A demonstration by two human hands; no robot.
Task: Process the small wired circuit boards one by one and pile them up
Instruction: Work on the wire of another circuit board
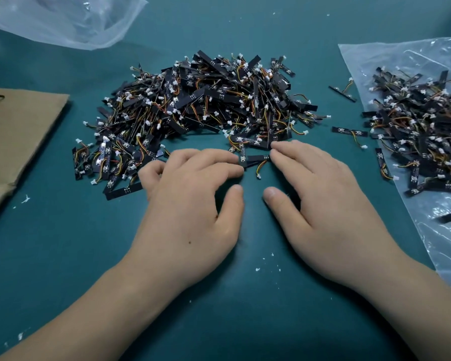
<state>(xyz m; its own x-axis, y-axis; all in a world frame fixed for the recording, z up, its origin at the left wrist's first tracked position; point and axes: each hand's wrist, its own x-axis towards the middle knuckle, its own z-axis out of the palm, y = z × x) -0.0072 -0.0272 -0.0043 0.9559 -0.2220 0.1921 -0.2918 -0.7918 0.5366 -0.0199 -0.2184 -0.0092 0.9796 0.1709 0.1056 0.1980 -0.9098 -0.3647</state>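
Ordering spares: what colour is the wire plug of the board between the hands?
The plug is white; head view shows it.

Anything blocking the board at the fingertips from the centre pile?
Nothing visible. The small black wired circuit board lies on the teal mat, touched by the left hand and right hand, right at the near edge of the big heap of black boards.

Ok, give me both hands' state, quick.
Left hand: open, fingertips on one wired circuit board, left end.
Right hand: open, fingertips on its right end.
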